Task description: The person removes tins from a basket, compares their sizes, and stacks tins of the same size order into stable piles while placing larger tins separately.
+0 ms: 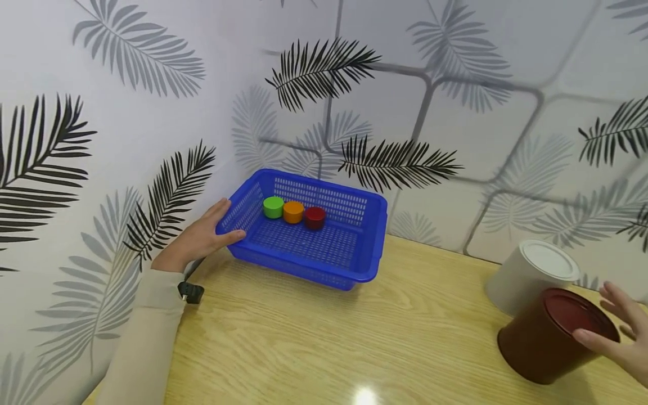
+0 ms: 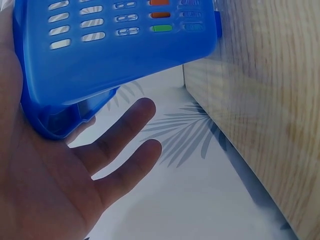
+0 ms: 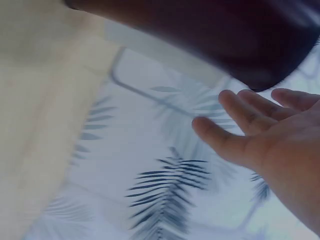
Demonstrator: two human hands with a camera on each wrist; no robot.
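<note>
A blue perforated basket (image 1: 357, 254) stands at the back of the wooden table, holding a green (image 1: 273, 207), an orange (image 1: 293, 212) and a red (image 1: 315, 217) round cap in a row. My left hand (image 1: 210, 232) rests flat against the basket's left corner (image 2: 55, 117), fingers straight and the thumb on the rim. At the right, a dark brown tub (image 1: 547, 334) with a reddish lid stands in front of a white tub (image 1: 531, 275). My right hand (image 1: 615, 332) is spread beside the brown tub, the thumb at its lid. The right wrist view shows the straight fingers (image 3: 235, 142) below the dark tub (image 3: 240, 35).
The leaf-patterned wall (image 1: 152, 112) runs close behind the basket and along the left table edge (image 2: 240, 150). A small black clip (image 1: 190, 292) sits at the left sleeve. Light wooden tabletop (image 1: 354, 343) stretches between the basket and the tubs.
</note>
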